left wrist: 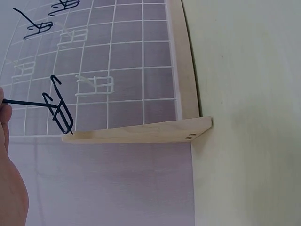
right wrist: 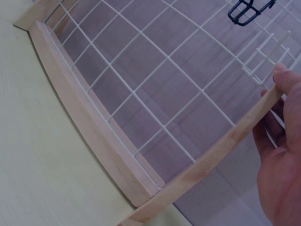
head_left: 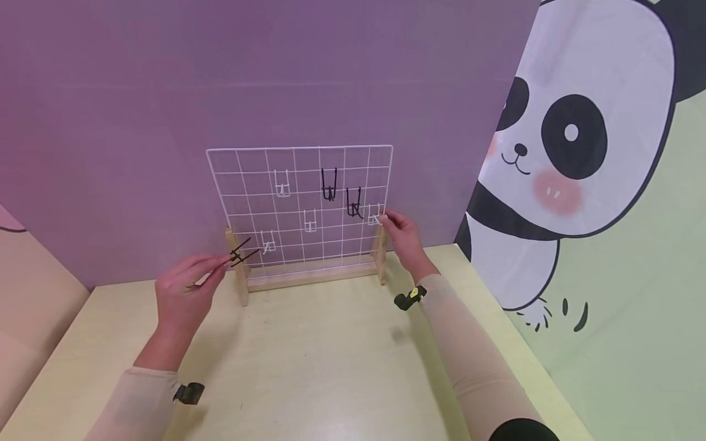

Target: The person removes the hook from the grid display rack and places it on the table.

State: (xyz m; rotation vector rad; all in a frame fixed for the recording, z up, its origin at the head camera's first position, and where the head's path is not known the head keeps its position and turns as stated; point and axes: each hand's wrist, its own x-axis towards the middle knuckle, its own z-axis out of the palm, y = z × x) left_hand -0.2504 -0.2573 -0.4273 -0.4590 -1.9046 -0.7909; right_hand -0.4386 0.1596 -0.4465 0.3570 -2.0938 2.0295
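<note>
L hand point(head_left: 184, 294) pinches black hook point(left wrist: 30, 103) nr lower L side of wire grid point(head_left: 300, 147), R hand point(head_left: 407, 241) pinches wooden stand point(right wrist: 202, 166) at grid's R edge; skewed approach may snag it on adj. white hook point(left wrist: 96, 85), & uneven R-hand pull may tip grid.

A purple wall point(head_left: 298, 73) rises behind the pale surface point(head_left: 309, 361). At right, a cartoon panda point(head_left: 573, 153) decorates a light green wall point(head_left: 645, 324).

three black hooks point(head_left: 330, 195), four white hooks point(head_left: 282, 190), one grid point(head_left: 300, 147), one stand point(head_left: 314, 280) and two hands point(head_left: 184, 291) are visible.
</note>
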